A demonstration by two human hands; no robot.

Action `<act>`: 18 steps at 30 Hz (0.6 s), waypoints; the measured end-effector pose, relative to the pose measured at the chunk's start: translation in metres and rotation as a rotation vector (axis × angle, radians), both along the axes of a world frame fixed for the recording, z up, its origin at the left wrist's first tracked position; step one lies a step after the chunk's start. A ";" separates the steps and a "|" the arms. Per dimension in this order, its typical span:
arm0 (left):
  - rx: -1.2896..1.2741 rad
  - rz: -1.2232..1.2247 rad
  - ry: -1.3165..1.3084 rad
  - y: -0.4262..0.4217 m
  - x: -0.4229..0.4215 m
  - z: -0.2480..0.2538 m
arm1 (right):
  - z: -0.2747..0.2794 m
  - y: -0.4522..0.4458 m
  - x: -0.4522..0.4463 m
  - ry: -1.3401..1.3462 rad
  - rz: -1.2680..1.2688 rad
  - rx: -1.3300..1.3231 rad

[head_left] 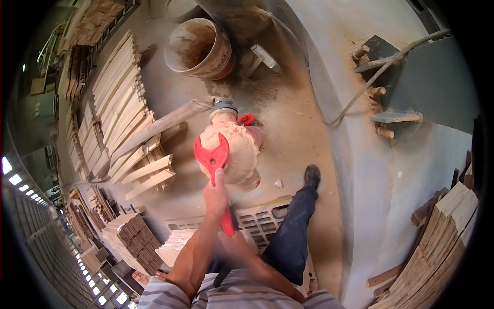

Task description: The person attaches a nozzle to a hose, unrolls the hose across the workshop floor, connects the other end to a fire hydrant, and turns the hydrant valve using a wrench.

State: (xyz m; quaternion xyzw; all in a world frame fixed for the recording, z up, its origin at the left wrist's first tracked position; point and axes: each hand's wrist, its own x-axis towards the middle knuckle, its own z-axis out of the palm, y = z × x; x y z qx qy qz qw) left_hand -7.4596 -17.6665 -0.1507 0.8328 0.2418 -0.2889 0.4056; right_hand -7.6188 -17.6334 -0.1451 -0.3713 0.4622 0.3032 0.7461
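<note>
My left hand (215, 200) is closed around the handle of a large red wrench (212, 156), with the thumb lying along it. The wrench's open jaw points away from me, over a rounded hydrant-like fitting (236, 154) caked in pale dust. Whether the jaw touches the fitting, I cannot tell. My right hand (237, 245) is by the lower end of the handle, its fingers smeared by motion. A red handwheel (246, 120) shows at the fitting's far side. A flat hose (159, 129) runs left from its grey coupling (225, 105).
A dirty bucket (199, 51) stands beyond the fitting, beside a white-ended object (265, 57). Wooden strips (121, 98) lie at left, near stacked boards (131, 242). A plastic pallet (257, 219) is by my legs. At right are a grey metal frame (437, 82), a cable (355, 105) and planks (437, 247).
</note>
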 end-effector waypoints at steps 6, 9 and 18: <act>0.000 0.004 -0.009 0.004 -0.002 -0.007 | 0.005 -0.009 0.003 0.032 0.039 0.029; 0.001 0.003 -0.008 0.003 -0.002 -0.007 | 0.006 -0.010 0.003 0.037 0.034 0.028; -0.054 -0.002 -0.012 -0.003 -0.002 0.000 | 0.003 -0.008 0.002 0.024 -0.033 0.060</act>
